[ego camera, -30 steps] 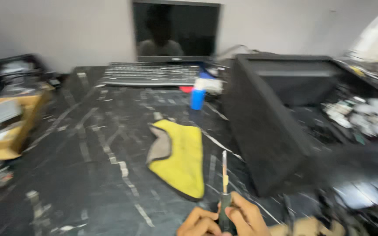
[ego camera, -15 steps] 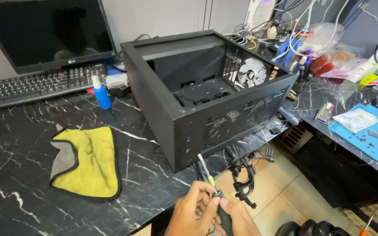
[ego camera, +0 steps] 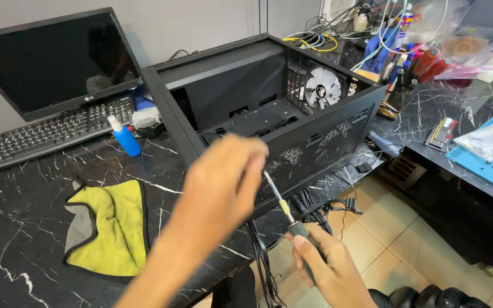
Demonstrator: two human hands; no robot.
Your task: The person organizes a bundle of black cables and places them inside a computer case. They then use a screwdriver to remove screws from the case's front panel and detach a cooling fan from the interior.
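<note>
Since half a second ago our left hand (ego camera: 223, 177) has come off the screwdriver (ego camera: 290, 219) and lifted up toward the open black computer case (ego camera: 269, 108), and now we see it raised in front of the case's near wall, fingers loosely curled with nothing in them. Our right hand (ego camera: 329, 268) sits low at the near edge, fingers wrapped tight around the screwdriver's dark handle, the thin metal shaft slanting up and to the left, its tip just beside our left fingertips. The case lies on the black marble-patterned table (ego camera: 24, 228), top open, a white fan (ego camera: 323, 88) mounted at its far right end. To the left of the hands a yellow cloth (ego camera: 115, 225) lies flat on the table. Farther back on the left we have a small blue bottle (ego camera: 124, 137), a black keyboard (ego camera: 52, 131) and a dark monitor (ego camera: 52, 63). Black cables (ego camera: 315, 208) hang off the table edge just beneath the case
</note>
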